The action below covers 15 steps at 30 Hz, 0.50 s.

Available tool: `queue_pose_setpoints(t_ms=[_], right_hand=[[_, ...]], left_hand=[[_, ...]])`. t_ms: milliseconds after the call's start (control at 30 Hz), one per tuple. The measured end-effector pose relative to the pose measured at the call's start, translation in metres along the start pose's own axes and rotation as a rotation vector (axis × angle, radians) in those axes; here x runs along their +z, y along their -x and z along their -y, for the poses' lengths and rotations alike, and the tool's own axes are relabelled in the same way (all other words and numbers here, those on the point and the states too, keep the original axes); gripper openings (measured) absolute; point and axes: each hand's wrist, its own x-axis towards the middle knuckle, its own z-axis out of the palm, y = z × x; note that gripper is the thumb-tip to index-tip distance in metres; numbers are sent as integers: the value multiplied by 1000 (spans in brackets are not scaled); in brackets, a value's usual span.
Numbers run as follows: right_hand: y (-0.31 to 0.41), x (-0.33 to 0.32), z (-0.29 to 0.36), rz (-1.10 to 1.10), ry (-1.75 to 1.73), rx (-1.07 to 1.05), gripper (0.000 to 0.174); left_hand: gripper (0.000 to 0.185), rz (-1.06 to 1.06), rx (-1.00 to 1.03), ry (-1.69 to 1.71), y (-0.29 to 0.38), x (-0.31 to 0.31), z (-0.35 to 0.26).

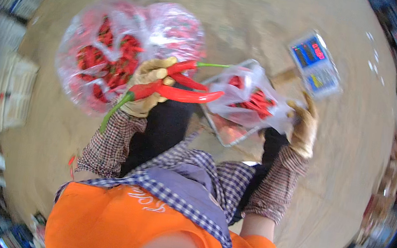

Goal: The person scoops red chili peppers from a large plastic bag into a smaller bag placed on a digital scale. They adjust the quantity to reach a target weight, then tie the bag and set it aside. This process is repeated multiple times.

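Observation:
My left hand (139, 99), in a pale work glove, holds several long red chili peppers (191, 95) with green stems. They point in different directions, above the dark-clothed knee. At the right, my gloved right hand (304, 126) grips the edge of a thin white plastic bag (220, 102), which stretches towards it. Inside the bag lie more red peppers (257, 103). The bag rests over a metal-rimmed tray (224, 143) between my knees; the bag hides much of the tray.
A large clear bag of red peppers (125, 63) stands open on the left, against another shiny plastic bag (177, 27). A digital scale display (315, 64) with lit digits sits on the floor (345, 151) ahead right. White stacked containers (14, 92) line the far left.

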Motion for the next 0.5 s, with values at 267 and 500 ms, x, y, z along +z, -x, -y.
queue_pose_setpoints(t_ms=[267,500], right_hand=[[2,-24,-11,-58,-208,26,49],[-7,-15,-13,-65,-241,-2,46]], left_hand=[[25,-134,-465,347,-76,26,204],[46,-383,-665,-628,-138,-72,242]])
